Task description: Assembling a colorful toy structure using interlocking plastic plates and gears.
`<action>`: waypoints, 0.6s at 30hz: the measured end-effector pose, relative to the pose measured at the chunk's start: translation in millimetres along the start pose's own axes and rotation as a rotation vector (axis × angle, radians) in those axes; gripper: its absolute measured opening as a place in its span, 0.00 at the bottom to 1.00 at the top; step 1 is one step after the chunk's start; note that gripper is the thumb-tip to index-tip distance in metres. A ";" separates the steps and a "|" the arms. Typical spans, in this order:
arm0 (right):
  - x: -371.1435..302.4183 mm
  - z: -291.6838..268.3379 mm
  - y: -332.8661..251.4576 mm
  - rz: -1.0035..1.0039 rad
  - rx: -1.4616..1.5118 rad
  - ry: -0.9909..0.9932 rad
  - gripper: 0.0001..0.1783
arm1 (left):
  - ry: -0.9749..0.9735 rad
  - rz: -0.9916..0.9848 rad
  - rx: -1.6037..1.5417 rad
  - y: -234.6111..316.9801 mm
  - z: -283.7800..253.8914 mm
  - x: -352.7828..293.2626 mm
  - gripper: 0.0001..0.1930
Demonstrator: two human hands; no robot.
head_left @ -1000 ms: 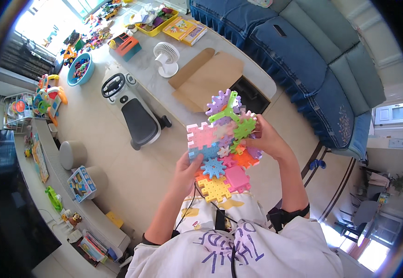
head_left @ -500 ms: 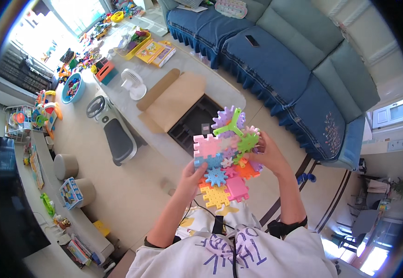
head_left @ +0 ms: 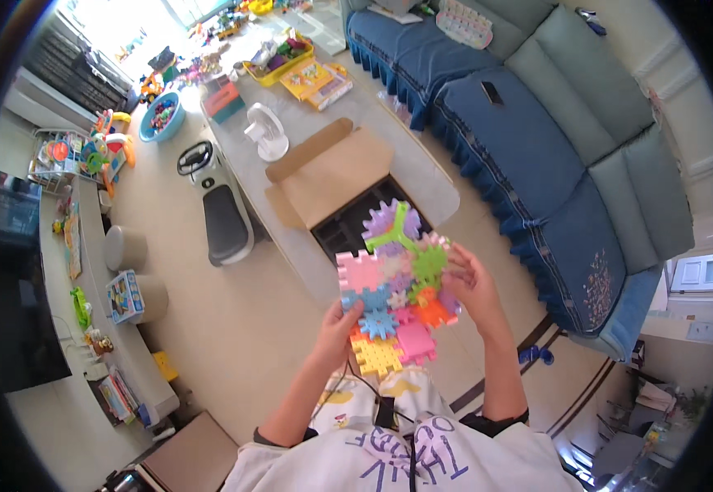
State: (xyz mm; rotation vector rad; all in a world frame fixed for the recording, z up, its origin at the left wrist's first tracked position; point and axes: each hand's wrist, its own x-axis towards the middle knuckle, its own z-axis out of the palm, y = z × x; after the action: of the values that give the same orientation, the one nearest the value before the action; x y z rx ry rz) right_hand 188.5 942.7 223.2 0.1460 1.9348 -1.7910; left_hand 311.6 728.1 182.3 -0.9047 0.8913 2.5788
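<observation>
Between my hands is a toy built of interlocking plastic gear blocks, in pink, blue, yellow, orange, green and purple (head_left: 389, 291). My left hand (head_left: 340, 330) grips its left edge, thumb on the front by the blue blocks. At the right edge my right hand (head_left: 473, 285) is closed about the toy's side, fingertips by the green gear (head_left: 429, 264) and the orange block (head_left: 433, 310). A purple gear (head_left: 389, 220) with a lime three-armed piece (head_left: 396, 234) tops the toy. The parts behind it are hidden.
Beyond the toy, an open cardboard box (head_left: 336, 176) with a black insert sits on a low table (head_left: 430, 184), near a white fan (head_left: 268, 133). A blue sofa (head_left: 504, 156) stands right. A ride-on toy car (head_left: 223, 215) is left, past it a blue tub (head_left: 162, 116) of toys.
The view has swung, so the room sits further right and lower. My right hand's fingers have shifted up along the toy's right edge. My left hand keeps its hold.
</observation>
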 end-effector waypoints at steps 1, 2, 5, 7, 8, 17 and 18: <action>-2.9 3.0 -1.4 0.021 -0.003 -0.007 0.34 | 0.017 -0.011 -0.010 1.9 1.3 -1.4 0.14; -0.9 7.9 -3.3 -0.093 -0.166 0.091 0.28 | 0.023 0.039 0.002 9.8 2.3 2.0 0.14; -7.1 20.6 -25.5 -0.375 -0.535 0.216 0.19 | 0.048 0.086 0.003 19.4 1.6 9.3 0.14; -14.9 29.5 -33.9 -0.554 -0.736 0.222 0.14 | 0.103 0.129 -0.026 24.7 2.8 10.4 0.13; -21.7 34.2 -34.2 -0.556 -0.766 0.209 0.13 | 0.104 0.130 -0.026 24.9 1.2 12.2 0.13; -16.6 55.8 -21.2 -0.430 -0.754 0.077 0.12 | 0.097 0.153 0.043 22.5 -2.3 13.0 0.13; -16.6 58.0 -20.5 -0.418 -0.772 0.065 0.12 | 0.095 0.148 0.037 23.0 -0.6 11.7 0.13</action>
State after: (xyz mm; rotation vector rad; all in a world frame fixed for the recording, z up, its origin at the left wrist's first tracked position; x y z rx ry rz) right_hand 211.1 888.5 248.0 -0.4979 2.6962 -1.1243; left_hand 293.0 710.5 185.1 -0.9934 1.0662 2.6514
